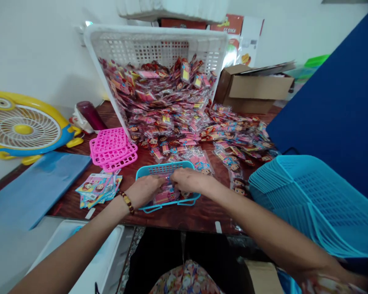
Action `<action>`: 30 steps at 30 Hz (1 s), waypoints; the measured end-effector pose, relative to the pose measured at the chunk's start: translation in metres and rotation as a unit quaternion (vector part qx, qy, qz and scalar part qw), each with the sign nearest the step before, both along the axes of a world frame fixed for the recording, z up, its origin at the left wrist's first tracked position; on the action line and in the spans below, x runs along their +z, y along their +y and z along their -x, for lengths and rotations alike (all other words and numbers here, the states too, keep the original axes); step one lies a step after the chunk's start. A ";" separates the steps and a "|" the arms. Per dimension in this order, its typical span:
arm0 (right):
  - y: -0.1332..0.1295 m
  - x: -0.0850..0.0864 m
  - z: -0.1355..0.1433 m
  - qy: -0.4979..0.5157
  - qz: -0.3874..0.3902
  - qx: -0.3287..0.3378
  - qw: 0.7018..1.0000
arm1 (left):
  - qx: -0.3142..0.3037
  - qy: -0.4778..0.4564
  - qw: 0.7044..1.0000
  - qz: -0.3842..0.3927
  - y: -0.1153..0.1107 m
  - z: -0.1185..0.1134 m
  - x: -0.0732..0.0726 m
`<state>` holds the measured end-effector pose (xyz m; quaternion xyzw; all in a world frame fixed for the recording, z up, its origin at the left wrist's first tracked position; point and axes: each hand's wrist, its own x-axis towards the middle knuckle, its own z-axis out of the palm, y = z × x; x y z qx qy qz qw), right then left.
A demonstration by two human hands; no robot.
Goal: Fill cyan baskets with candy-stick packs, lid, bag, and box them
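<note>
A small blue basket (pixel 150 209) sits near the table's front edge, with pink plastic-wrapped packets (pixel 165 197) inside. My left hand (pixel 145 188) reaches in over its left side, a beaded bracelet on the wrist. From the right, my right hand (pixel 187 180) reaches into the same basket, its fingers close to those of my left hand. Both sets of fingers bend down among the packets, and what they pinch is too small to make out. Behind the basket, a tipped white crate (pixel 159 30) spills many similar packets (pixel 171 98) onto the table.
Stacked blue baskets (pixel 313 204) stand at the right, beside a blue panel (pixel 331 102). Pink lattice pieces (pixel 112 147), printed cards (pixel 95 188), a blue sheet (pixel 37 183) and a yellow fan (pixel 24 126) are at the left. An open carton (pixel 257 90) stands behind.
</note>
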<state>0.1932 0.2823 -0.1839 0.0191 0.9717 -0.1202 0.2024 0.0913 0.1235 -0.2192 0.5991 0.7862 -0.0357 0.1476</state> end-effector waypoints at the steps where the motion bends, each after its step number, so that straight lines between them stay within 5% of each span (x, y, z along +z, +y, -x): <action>1: -0.002 -0.008 0.003 0.000 -0.003 -0.005 1.000 | 0.003 -0.006 1.000 0.002 0.004 0.003 -0.005; 4: -0.007 -0.022 0.005 0.015 0.000 -0.018 1.000 | 0.017 -0.014 1.000 0.008 0.013 0.011 -0.017; 9: -0.004 -0.003 -0.016 0.136 0.047 -0.058 0.988 | 0.047 -0.006 0.999 0.011 0.010 0.013 -0.017; 12: 0.024 0.000 -0.022 0.237 0.056 -0.153 0.958 | 0.089 0.014 0.996 0.013 0.001 0.018 -0.017; 15: 0.064 -0.024 -0.017 0.234 0.011 -0.323 0.917 | 0.138 0.038 0.990 0.019 -0.008 0.030 -0.018; 17: 0.084 -0.050 -0.009 0.219 0.000 -0.368 0.903 | 0.162 0.053 0.985 0.022 -0.013 0.040 -0.018; 21: 0.091 -0.094 0.001 0.200 0.001 -0.325 0.924 | 0.186 0.077 0.979 0.023 -0.021 0.057 -0.014; 25: 0.072 -0.113 -0.017 0.223 0.000 -0.257 0.940 | 0.191 0.096 0.977 -0.009 -0.029 0.065 -0.010; 30: 0.058 -0.110 -0.060 0.222 0.074 -0.189 0.954 | 0.246 0.125 0.919 -0.283 -0.041 0.030 0.006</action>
